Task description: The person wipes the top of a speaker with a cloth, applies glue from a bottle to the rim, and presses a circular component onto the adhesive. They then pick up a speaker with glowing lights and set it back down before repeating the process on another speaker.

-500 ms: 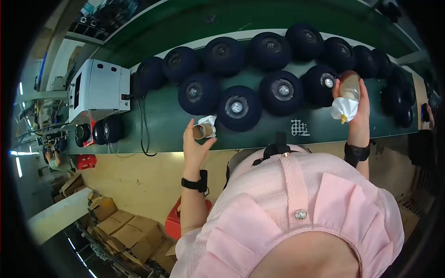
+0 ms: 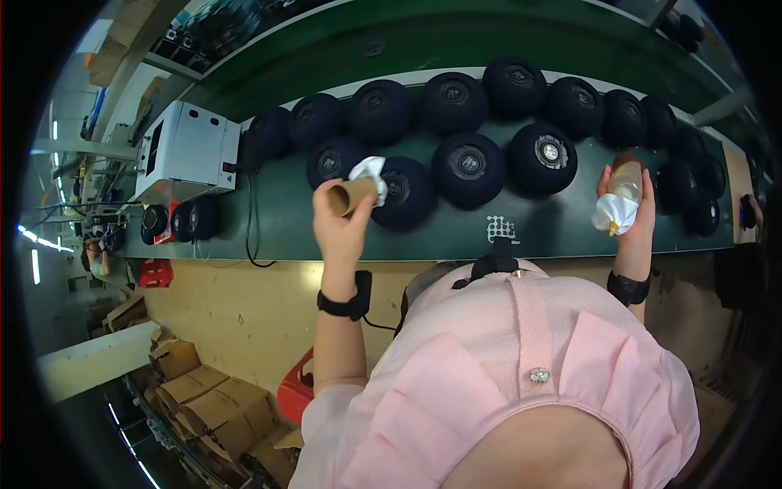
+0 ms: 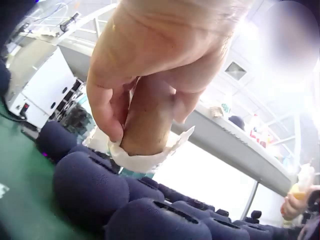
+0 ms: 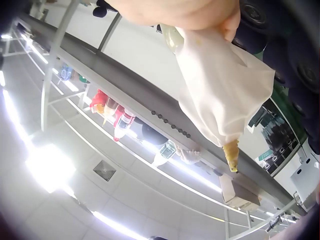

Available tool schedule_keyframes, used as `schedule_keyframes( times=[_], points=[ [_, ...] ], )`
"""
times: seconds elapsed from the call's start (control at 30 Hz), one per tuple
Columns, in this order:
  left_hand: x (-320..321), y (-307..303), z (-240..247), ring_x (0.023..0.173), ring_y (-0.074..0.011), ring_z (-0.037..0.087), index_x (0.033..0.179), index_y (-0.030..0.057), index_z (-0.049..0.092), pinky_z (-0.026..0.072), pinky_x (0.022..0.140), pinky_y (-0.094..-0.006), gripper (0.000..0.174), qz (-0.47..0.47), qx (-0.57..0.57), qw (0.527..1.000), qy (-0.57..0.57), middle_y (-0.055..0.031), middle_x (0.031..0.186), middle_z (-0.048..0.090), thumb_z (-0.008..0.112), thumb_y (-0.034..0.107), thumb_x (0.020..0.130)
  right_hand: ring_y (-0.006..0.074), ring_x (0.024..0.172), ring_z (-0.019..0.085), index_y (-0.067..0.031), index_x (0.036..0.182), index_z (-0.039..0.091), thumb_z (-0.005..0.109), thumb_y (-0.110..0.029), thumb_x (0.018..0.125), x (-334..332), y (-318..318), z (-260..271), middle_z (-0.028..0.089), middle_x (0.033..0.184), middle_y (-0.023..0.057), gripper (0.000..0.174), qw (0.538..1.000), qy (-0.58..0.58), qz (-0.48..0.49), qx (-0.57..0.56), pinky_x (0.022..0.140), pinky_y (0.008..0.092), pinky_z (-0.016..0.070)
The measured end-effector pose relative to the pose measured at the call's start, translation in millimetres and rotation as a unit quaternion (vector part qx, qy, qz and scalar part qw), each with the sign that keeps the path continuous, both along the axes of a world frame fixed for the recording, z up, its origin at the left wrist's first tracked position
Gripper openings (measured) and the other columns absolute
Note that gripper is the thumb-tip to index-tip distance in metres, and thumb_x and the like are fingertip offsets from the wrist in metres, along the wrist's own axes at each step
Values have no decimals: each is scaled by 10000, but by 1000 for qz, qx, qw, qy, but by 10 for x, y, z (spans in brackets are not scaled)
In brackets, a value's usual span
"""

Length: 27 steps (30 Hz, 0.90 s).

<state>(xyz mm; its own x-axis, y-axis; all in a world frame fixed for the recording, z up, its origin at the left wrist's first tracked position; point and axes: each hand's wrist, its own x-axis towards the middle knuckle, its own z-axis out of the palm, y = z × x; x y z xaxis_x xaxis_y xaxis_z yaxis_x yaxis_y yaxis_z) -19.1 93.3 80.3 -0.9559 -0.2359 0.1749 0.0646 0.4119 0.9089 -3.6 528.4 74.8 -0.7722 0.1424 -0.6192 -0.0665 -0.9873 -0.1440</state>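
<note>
My left hand (image 2: 338,236) grips a brown cardboard tube (image 2: 356,196), its open end facing me in the head view. White paper or cloth (image 3: 137,161) wraps the tube's far end, which overlaps the dark navy round pieces (image 2: 405,200) on the bench. In my right hand (image 2: 641,218) is a translucent squeeze bottle (image 2: 626,175), nozzle toward me. White cloth (image 4: 220,85) covers the bottle's neck, and a yellowish tapered nozzle (image 4: 231,156) pokes out of it. Fingers and thumb curl round the bottle from both sides. Several round pieces show a ringed disc on top.
The round pieces stand in rows on the green bench (image 2: 285,236). At its left is a white box-shaped machine (image 2: 191,155) with a black cable. A white perforated piece (image 2: 501,229) lies near the front edge. Behind me are a red stool (image 2: 297,387) and cardboard boxes (image 2: 216,399).
My left hand has lifted the cardboard tube up and forward, over the front round pieces. My right hand still holds the squeeze bottle, a little lower in the head view, which has shifted slightly.
</note>
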Motion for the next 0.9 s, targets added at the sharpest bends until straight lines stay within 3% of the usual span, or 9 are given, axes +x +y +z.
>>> schedule_keyframes(
  times=[0.23,0.53,0.6,0.67,0.7,0.77,0.9],
  points=[
    [-136,283,-78,861,-255,620,1077,23,475,494,743,-322,451,-25,-132,989,-56,-141,960,609,723,158,725,354,1005,504,-23,1143,480,587,-294,852,52,191,-1,502,1090,172,412,1000,26,-4,-14,858,477,469],
    [-234,346,-75,849,-311,616,1045,23,484,492,720,-359,409,-49,-202,976,-70,-168,953,612,707,157,729,357,1006,510,-15,1130,490,567,-320,859,2,364,-73,517,1078,170,416,1000,12,14,-3,871,472,462],
    [-226,299,-15,857,-309,617,1055,25,485,491,732,-355,423,-37,-205,974,-87,-171,962,611,713,150,722,360,1012,508,-11,1123,492,561,-329,860,-23,406,-79,513,1079,181,419,999,51,10,12,873,474,462],
    [-301,86,-5,867,-264,614,1062,24,501,481,763,-335,455,6,-199,980,-5,-146,954,617,740,170,704,359,1015,508,-9,1140,476,571,-323,855,-64,434,-57,497,1093,191,435,998,64,3,24,873,470,462],
    [-374,-24,81,882,-253,609,1056,24,513,478,772,-336,461,51,-139,989,-10,-136,973,616,752,181,695,358,1018,507,-8,1152,466,578,-317,852,-66,444,-21,491,1100,195,445,998,60,-3,12,873,469,463],
    [-534,-236,201,891,-306,610,1062,21,506,476,785,-355,471,107,-236,965,-35,-167,983,614,734,222,703,355,1024,504,-7,1175,447,602,-301,840,-68,466,-17,484,1104,193,472,998,63,-5,-3,870,463,465],
    [-807,-507,11,896,-335,613,1053,38,495,474,780,-386,464,117,-280,949,-83,-172,963,626,723,234,700,354,1024,502,-6,1173,447,604,-303,840,-97,487,-64,485,1100,192,473,998,62,-14,13,869,463,466]
  ],
)
